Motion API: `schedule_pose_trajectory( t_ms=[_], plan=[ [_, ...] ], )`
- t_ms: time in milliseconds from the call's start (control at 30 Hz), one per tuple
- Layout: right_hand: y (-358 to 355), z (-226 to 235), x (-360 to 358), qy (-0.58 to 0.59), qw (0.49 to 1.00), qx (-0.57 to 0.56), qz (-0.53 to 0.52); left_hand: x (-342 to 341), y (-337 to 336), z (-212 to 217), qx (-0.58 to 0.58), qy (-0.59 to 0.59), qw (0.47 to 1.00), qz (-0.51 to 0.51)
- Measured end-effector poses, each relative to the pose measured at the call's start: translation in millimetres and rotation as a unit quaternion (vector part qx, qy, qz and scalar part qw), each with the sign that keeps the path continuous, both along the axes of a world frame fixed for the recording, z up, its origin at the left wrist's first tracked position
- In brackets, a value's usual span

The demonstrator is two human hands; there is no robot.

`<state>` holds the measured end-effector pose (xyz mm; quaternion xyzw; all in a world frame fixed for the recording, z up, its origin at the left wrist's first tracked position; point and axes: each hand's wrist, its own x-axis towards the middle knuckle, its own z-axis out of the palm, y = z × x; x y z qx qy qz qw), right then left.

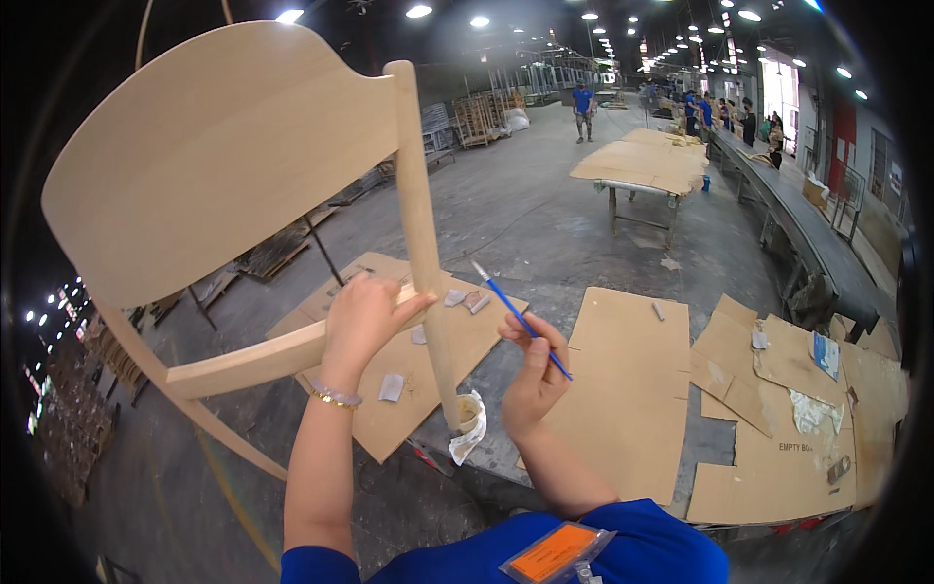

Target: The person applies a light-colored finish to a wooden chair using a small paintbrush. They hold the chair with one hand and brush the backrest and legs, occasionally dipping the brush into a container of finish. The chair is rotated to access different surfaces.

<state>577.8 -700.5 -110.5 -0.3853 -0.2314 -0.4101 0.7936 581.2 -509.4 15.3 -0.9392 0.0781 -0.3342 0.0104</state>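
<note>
A pale wooden chair frame (233,146) with a wide curved backrest stands tilted at the left. My left hand (365,316) grips its lower rail close to the joint with the round post (418,195), the thumb reaching toward that post. In my right hand (537,375), held to the right of the post, is a thin blue paintbrush (520,316), its pale tip pointing up and left, apart from the wood. Below the post's end sits a small cup (469,411) with a white cloth or paper (468,446) around it.
Cardboard sheets (623,409) cover the worktable, with several small sandpaper pieces (391,387) on the left sheet. Torn cardboard (769,477) and a blue-white packet (825,354) lie at right. Farther off stand a cardboard-topped table (642,165), a long conveyor (788,214) and several people.
</note>
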Motion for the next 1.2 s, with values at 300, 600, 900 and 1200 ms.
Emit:
schedule_pose_trajectory(
  t_ms=[300, 600, 900, 1200],
  plan=[
    [13.5, 36.5, 76.6, -0.079, 0.996, 0.037, -0.013, 18.5, 1.5, 4.4, 0.019, -0.009, 0.999, 0.039],
    [33.8, 90.1, 168.0, -0.149, 0.985, 0.080, 0.034, 50.6, 4.2, 8.3, 0.010, 0.005, 0.992, 0.128],
    [39.9, 146.3, 227.1, -0.283, 0.956, 0.077, 0.027, 59.8, 19.9, 6.2, 0.023, -0.020, 0.990, 0.136],
    [70.4, 191.8, 220.8, -0.336, 0.940, 0.051, 0.000, 47.7, 32.3, 4.1, 0.024, -0.017, 0.987, 0.160]
  ],
)
